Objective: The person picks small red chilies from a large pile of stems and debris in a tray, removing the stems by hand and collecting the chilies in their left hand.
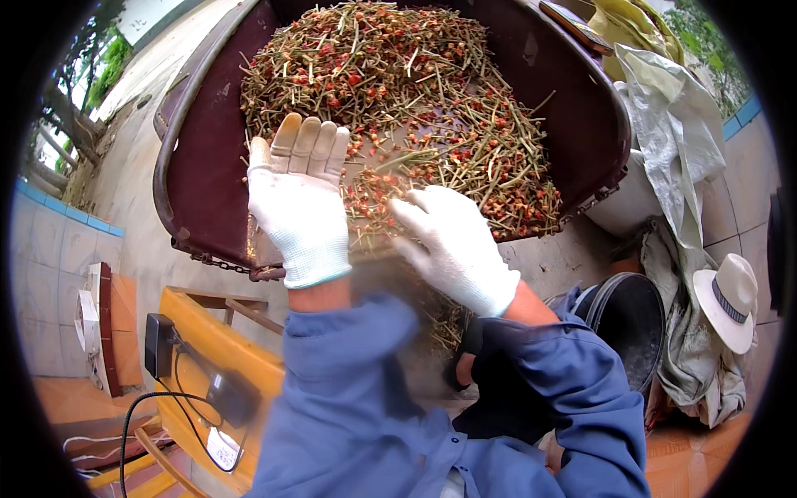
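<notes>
My left hand (299,199), in a white knit work glove with a stained palm, is turned palm up at the near edge of a maroon metal cargo bed (202,180). Its fingers are extended and nothing lies on the palm. To its right, my right hand (454,243) wears a matching glove, back upward, fingers bent and apart; its palm is hidden. Around the fingertips, dry plant bits are blurred. A large heap of dry stalks and red pieces (367,62), apparently chilli stems, fills the back of the bed. A looser spread (498,155) continues along the right.
Left of me, a yellow wooden chair (205,317) carries black power adapters (233,395) and cables. At right are a black bucket (629,330), a pale brimmed hat (731,305) on draped cloth and a white woven sack (675,124). A chain (224,264) hangs along the bed's front edge.
</notes>
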Demonstrator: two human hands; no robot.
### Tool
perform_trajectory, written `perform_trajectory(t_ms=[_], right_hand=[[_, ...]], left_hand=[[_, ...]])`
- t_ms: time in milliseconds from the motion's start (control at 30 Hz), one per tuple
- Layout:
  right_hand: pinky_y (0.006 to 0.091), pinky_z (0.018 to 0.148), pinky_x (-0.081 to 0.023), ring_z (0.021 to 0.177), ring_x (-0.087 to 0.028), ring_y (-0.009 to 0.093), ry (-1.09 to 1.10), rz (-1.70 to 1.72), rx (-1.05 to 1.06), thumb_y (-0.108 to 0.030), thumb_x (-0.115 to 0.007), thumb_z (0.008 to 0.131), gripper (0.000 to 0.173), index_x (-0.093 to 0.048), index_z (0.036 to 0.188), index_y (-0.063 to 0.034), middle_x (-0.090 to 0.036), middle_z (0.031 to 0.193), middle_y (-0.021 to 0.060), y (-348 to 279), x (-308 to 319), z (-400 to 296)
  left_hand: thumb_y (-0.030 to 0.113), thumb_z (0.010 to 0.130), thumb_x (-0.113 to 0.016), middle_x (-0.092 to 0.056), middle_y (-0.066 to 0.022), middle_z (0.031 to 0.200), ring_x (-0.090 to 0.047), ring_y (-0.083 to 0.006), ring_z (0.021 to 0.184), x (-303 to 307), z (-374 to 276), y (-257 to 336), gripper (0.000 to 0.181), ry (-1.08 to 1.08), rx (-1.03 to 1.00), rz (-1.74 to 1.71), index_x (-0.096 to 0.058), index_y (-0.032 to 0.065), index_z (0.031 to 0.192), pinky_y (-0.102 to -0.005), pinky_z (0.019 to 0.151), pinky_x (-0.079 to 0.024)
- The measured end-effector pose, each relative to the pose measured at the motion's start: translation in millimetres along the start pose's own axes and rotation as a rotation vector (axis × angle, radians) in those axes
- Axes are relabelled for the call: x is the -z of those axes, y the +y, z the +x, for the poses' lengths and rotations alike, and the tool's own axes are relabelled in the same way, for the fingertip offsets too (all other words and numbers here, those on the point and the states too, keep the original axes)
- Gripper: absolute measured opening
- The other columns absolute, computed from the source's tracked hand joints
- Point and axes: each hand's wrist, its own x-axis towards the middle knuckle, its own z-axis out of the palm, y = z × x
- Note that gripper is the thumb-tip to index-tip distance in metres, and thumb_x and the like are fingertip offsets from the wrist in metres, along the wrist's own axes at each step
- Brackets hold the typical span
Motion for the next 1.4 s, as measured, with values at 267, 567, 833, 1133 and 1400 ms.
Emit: perform_trajectory(t_ms=[267, 567, 833, 1133, 1400], right_hand=[[0.0440, 0.091, -0.047, 0.105, -0.058, 0.030, 0.024, -0.148, 0.023, -0.018, -0.078, 0.074, 0.040, -0.066, 0.110, -0.0081, -0.064, 0.105, 0.0093, 23, -45, 40], [0.0452, 0.100, -0.044, 0.111, -0.057, 0.030, 0.064, -0.466, -0.112, -0.017, -0.076, 0.076, 0.019, -0.071, 0.093, -0.0102, -0.067, 0.107, 0.0079, 81, -36, 34], [0.0420, 0.095, -0.047, 0.104, -0.061, 0.029, 0.173, -0.473, -0.115, -0.005, -0.066, 0.076, 0.018, -0.073, 0.092, -0.0099, -0.069, 0.104, 0.0059, 85, -31, 43], [0.0456, 0.095, -0.046, 0.107, -0.059, 0.032, 0.061, -0.374, -0.003, -0.014, -0.077, 0.072, 0.020, -0.074, 0.091, -0.0115, -0.069, 0.107, 0.0083, 66, -53, 47], [0.0432, 0.092, -0.048, 0.103, -0.060, 0.030, 0.101, -0.303, 0.001, -0.011, -0.073, 0.074, 0.017, -0.074, 0.092, -0.0121, -0.070, 0.104, 0.0067, 62, -56, 53]], left_hand=[[0.032, 0.105, -0.041, -0.071, -0.0208, 0.106, -0.068, -0.0348, 0.103, 10, 7, 14, 0.045, 0.119, -0.034, -0.026, -0.066, -0.0040, 0.112, -0.0540, 0.104, -0.050], [0.030, 0.105, -0.042, -0.072, -0.0206, 0.105, -0.069, -0.0349, 0.103, 15, 18, 12, 0.043, 0.115, 0.048, -0.100, -0.067, -0.0032, 0.109, -0.0545, 0.105, -0.050], [0.029, 0.105, -0.042, -0.071, -0.0200, 0.106, -0.068, -0.0349, 0.104, 14, 16, 15, 0.041, 0.178, 0.025, -0.074, -0.067, -0.0025, 0.109, -0.0537, 0.105, -0.050], [0.028, 0.105, -0.043, -0.071, -0.0183, 0.105, -0.068, -0.0339, 0.103, 2, 14, 4, 0.038, 0.284, 0.051, 0.008, -0.066, -0.0020, 0.111, -0.0525, 0.104, -0.051], [0.028, 0.107, -0.042, -0.071, -0.0178, 0.104, -0.068, -0.0326, 0.103, 1, 12, -3, 0.038, 0.320, 0.069, 0.078, -0.065, -0.0012, 0.114, -0.0509, 0.102, -0.053]])
